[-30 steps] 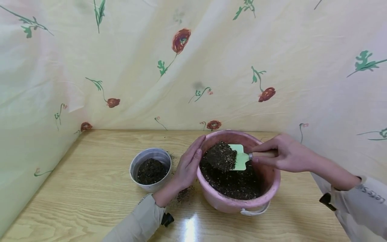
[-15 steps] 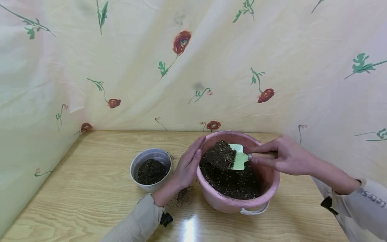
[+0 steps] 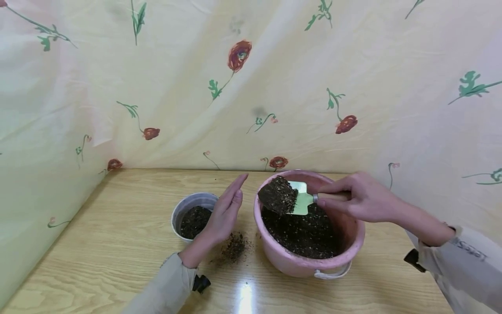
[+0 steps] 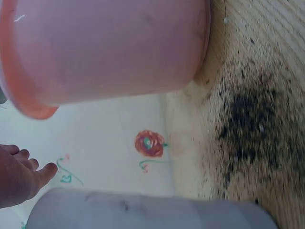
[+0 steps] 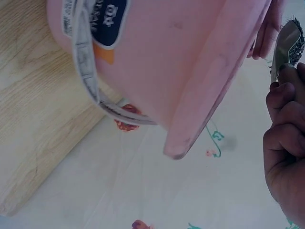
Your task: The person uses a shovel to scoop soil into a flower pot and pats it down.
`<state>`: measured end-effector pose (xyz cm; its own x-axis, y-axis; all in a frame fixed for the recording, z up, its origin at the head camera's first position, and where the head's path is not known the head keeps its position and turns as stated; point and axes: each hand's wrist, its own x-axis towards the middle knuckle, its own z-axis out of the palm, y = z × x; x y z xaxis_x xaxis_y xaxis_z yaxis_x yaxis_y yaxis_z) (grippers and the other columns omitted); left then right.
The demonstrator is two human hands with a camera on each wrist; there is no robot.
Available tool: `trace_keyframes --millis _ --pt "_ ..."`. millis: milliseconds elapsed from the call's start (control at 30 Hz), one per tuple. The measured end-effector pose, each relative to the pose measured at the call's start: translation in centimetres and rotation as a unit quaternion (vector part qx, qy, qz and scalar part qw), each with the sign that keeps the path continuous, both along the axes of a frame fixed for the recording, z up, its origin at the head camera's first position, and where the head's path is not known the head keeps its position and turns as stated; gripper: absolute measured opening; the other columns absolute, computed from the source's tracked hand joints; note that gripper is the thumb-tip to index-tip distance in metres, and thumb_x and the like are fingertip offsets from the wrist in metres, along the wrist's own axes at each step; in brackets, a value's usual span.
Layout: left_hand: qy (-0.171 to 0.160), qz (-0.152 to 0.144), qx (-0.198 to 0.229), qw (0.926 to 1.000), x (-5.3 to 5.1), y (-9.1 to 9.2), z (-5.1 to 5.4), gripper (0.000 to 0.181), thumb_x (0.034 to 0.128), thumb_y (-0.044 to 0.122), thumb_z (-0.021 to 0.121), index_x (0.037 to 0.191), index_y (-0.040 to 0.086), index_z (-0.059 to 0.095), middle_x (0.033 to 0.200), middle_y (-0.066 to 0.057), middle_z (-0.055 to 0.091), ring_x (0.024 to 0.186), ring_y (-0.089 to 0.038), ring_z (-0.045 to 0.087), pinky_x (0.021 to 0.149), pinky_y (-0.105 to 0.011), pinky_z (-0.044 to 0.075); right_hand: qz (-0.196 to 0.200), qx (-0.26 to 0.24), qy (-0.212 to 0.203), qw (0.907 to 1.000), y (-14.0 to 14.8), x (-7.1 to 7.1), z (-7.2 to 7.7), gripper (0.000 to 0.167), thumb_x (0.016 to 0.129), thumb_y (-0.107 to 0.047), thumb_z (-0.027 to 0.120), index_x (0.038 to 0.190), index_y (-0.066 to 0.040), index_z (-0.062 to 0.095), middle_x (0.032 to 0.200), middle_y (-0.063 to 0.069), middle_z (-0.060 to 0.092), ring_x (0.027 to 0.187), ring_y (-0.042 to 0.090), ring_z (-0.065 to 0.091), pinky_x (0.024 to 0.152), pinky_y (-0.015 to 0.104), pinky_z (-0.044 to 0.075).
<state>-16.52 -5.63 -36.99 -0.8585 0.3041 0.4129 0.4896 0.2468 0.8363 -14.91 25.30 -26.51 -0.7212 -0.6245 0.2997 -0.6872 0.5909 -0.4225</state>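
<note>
Apparently partway through moving soil from a pink bucket into a pale pot. To judge by the dark mound inside the pot, already begun; to judge by the bare wall above that mound, not finished. Clamps the wooden handle of a green trowel in the right grip, with fingers curled round it, and carries a heaped load on the blade, above the bucket and close to its left rim. So, as far as visible, scooped up but not yet tipped out. Holds the left grip apart, with fingers straight and nothing in it, raised between pot and bucket, hiding part of the pot in the head view and seemingly touching neither vessel. Remaining, most likely: emptying this load into the pot, then perhaps adding more, with plenty of dark soil at hand in the bucket. Also unattended so far: a patch of spilled crumbs on the bench between the two vessels, possibly for clearing up at the end
</note>
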Motion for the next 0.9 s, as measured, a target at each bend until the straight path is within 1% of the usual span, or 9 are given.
trace_keyframes --millis 133,200,333,433,533,700,767,833,900 --pt "-0.027 0.004 -0.01 0.9996 0.3 -1.2 0.3 0.047 0.107 0.035 0.024 0.153 0.024 0.026 0.157 0.005 0.023 0.145 -0.017 0.019 0.118 -0.043 0.017 0.006 0.001 0.015 0.9999 -0.8 -0.3 0.0 0.02 0.082 -0.017 0.077 0.101 -0.013 0.077 0.045 -0.023 0.027 0.045 -0.012 0.014 0.035 0.015 0.022" --pt "-0.032 0.005 -0.012 0.9994 0.3 -1.8 0.4 0.047 0.107 0.036 0.024 0.153 0.026 0.024 0.158 0.005 0.022 0.145 -0.017 0.018 0.118 -0.044 0.016 0.014 -0.001 0.024 0.9996 -1.1 -0.5 -0.1 0.02 0.081 -0.017 0.077 0.101 -0.013 0.078 0.045 -0.023 0.029 0.046 -0.011 0.014 0.035 0.015 0.022" --pt "-0.011 0.016 -0.015 0.9997 0.3 -2.9 0.5 0.046 0.1077 0.025 0.027 0.153 0.019 0.026 0.157 -0.001 0.024 0.145 -0.02 0.02 0.117 -0.045 0.017 0.034 -0.007 0.028 0.999 -1.8 -1.0 0.1 0.019 0.081 -0.015 0.077 0.1 -0.013 0.078 0.047 -0.025 0.036 0.047 -0.012 0.015 0.036 0.014 0.023" --pt "0.007 0.025 -0.02 0.9995 0.2 -3.7 0.6 0.045 0.1076 0.02 0.027 0.152 0.015 0.027 0.157 -0.004 0.026 0.144 -0.022 0.022 0.117 -0.045 0.019 0.047 -0.006 0.026 0.9986 -2.3 -1.2 0.4 0.018 0.083 -0.015 0.076 0.101 -0.015 0.077 0.048 -0.026 0.038 0.048 -0.012 0.016 0.038 0.013 0.024" --pt "0.009 0.025 -0.023 0.9994 0.3 -4.5 0.6 0.045 0.1076 0.018 0.027 0.153 0.014 0.027 0.157 -0.004 0.026 0.144 -0.022 0.023 0.116 -0.045 0.021 0.059 -0.007 0.023 0.998 -3.0 -1.5 0.6 0.017 0.084 -0.015 0.075 0.101 -0.016 0.077 0.049 -0.026 0.038 0.047 -0.012 0.018 0.039 0.013 0.025" --pt "0.003 0.027 -0.025 0.9993 0.3 -5.7 0.6 0.045 0.1078 0.019 0.026 0.153 0.015 0.026 0.157 -0.005 0.026 0.143 -0.023 0.025 0.115 -0.047 0.023 0.079 -0.013 0.019 0.9966 -4.3 -2.0 0.7 0.016 0.085 -0.015 0.073 0.101 -0.012 0.077 0.049 -0.023 0.037 0.046 -0.011 0.018 0.039 0.013 0.025" --pt "0.003 0.031 -0.025 0.9992 0.3 -6.2 0.6 0.045 0.1078 0.019 0.026 0.153 0.014 0.027 0.157 -0.005 0.027 0.143 -0.023 0.025 0.115 -0.049 0.024 0.086 -0.014 0.005 0.9962 -4.8 -2.3 0.7 0.018 0.087 -0.015 0.072 0.104 -0.011 0.076 0.058 -0.016 0.057 0.043 -0.013 0.028 0.04 0.012 0.026" --pt "0.008 0.04 -0.029 0.9987 0.3 -6.6 0.6 0.045 0.1077 0.019 0.026 0.152 0.014 0.028 0.156 -0.005 0.029 0.143 -0.023 0.026 0.114 -0.049 0.025 0.091 -0.013 -0.011 0.9957 -5.3 -2.6 0.7 0.02 0.088 -0.016 0.07 0.108 -0.011 0.075 0.077 -0.006 0.071 0.045 -0.013 0.042 0.04 0.012 0.029" --pt "0.013 0.051 -0.033 0.9981 0.3 -7.0 0.5 0.044 0.1077 0.019 0.026 0.152 0.014 0.03 0.155 -0.004 0.031 0.142 -0.022 0.027 0.114 -0.048 0.026 0.096 -0.014 -0.031 0.9948 -5.7 -2.8 0.8 0.023 0.09 -0.017 0.069 0.111 -0.011 0.074 0.105 0.001 0.073 0.052 -0.01 0.056 0.041 0.013 0.033"
